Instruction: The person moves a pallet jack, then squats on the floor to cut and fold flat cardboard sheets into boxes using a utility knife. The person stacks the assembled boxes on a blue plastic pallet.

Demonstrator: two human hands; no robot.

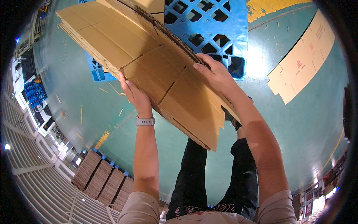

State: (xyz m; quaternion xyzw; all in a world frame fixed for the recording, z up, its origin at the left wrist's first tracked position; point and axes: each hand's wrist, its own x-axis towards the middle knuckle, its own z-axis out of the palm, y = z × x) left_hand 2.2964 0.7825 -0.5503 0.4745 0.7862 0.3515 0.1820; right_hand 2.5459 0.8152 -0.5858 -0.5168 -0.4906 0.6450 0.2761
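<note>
A stack of flat, die-cut corrugated cardboard sheets (145,63) slants across the view from upper left to lower middle, raised in front of my legs. My left hand (137,96) grips its near left edge, thumb on the side and a watch on the wrist. On the far right edge my right hand (214,71) holds on, its fingers over the rim of the sheets and the thumb on the inner face. Slots and crease lines run across the top sheet. Beneath and beyond the stack lies a blue plastic pallet (237,30), partly hidden by it.
A printed cardboard sheet (304,60) lies on the green floor (293,126) at the right. Cardboard scraps (114,89) are scattered at the left. Bundled cardboard stacks (102,179) stand at lower left, and several blue pallets (35,92) are piled farther off.
</note>
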